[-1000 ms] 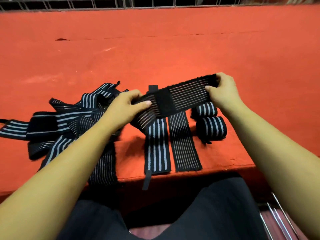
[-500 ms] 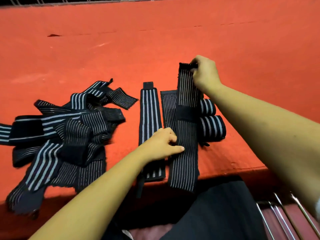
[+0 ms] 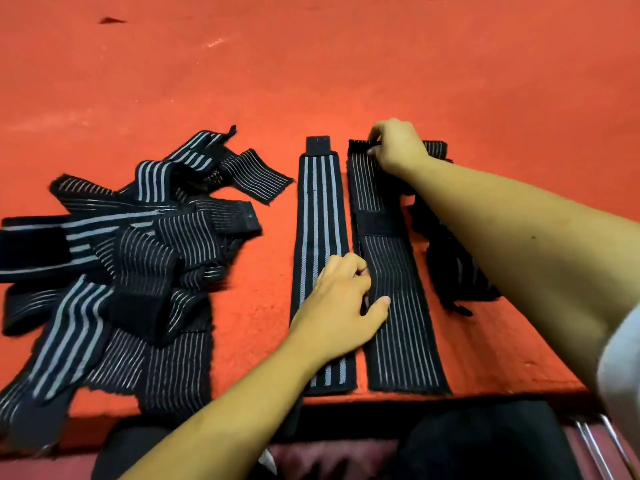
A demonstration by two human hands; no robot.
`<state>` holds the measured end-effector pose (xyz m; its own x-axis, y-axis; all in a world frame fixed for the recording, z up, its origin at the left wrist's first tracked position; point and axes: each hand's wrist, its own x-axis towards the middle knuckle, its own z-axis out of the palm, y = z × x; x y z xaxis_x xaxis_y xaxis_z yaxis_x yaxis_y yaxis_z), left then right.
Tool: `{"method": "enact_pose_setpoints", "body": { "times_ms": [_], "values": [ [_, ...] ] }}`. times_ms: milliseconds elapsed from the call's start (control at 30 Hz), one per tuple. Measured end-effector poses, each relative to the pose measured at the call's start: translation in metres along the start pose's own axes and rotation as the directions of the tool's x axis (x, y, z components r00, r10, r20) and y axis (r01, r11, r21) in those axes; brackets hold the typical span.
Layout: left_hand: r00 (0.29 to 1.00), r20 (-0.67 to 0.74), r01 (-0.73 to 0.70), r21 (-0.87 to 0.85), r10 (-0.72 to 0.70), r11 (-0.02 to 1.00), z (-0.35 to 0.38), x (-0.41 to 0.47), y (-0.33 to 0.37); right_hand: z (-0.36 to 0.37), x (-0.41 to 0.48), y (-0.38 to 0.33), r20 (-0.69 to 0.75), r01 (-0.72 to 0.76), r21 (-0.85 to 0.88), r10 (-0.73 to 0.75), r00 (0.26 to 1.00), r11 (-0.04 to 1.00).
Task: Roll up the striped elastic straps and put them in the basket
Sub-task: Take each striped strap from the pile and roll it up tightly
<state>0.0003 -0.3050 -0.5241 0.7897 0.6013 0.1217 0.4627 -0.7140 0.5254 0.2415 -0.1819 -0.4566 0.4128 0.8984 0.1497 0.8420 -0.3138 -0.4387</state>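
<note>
I have the thin-striped strap (image 3: 398,299) laid out flat and lengthwise on the orange bench (image 3: 346,64), its near end at the bench edge. The right hand (image 3: 398,147) grasps the far end, fingers curled down over that edge. I judge this is where the roll will start, so that end needs to be square and tight. The left hand (image 3: 343,306) sits about midway along the strap with its thumb flat on the fabric and its fingers curled at the left edge. That pins the elastic so it cannot creep or spring back while the far end is worked.

Just beside it on the left lies the wide-striped strap (image 3: 320,220), also straight and parallel, apparently lined up as next in the queue. Further left is the tangled pile (image 3: 138,254) of unrolled straps, kept apart so the working lane is not fouled. Behind the right forearm I can make out dark rolled bundles (image 3: 450,268) on the bench, finished by the look of them, though they are blurred and mostly hidden.

The basket is not in view, so nothing shows as stowed. The risk I see is the roll going crooked if the pinned side slips.
</note>
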Motion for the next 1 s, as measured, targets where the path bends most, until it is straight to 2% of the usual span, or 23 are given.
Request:
{"method": "enact_pose_setpoints", "body": {
  "times_ms": [200, 400, 500, 600, 700, 1000],
  "values": [
    [1.000, -0.021, 0.016, -0.009, -0.016, 1.000, 0.001, 0.001, 0.000, 0.021, 0.016, 0.000, 0.154, -0.005, -0.131, 0.025, 0.988, 0.991],
    [1.000, -0.020, -0.005, 0.005, 0.006, 1.000, 0.002, 0.000, -0.001, 0.024, 0.011, -0.009, 0.120, -0.002, -0.204, 0.027, 0.992, 0.979],
    [1.000, -0.018, -0.012, 0.015, 0.012, 1.000, 0.001, 0.001, 0.000, 0.013, 0.004, -0.012, 0.075, -0.027, -0.101, 0.035, 0.997, 0.995],
    [1.000, -0.012, -0.015, 0.015, 0.015, 1.000, 0.001, 0.001, 0.000, -0.013, -0.007, -0.014, 0.018, -0.050, 0.097, 0.049, 0.999, 0.994],
    [1.000, -0.014, -0.021, 0.004, 0.021, 1.000, 0.001, 0.002, -0.002, -0.040, -0.017, -0.018, -0.088, -0.009, 0.247, 0.032, 0.996, 0.969],
    [0.999, -0.031, -0.039, 0.000, 0.039, 0.999, -0.001, 0.001, -0.002, -0.110, -0.057, -0.047, -0.269, 0.174, 0.409, -0.064, 0.961, 0.896]
  ]
}}
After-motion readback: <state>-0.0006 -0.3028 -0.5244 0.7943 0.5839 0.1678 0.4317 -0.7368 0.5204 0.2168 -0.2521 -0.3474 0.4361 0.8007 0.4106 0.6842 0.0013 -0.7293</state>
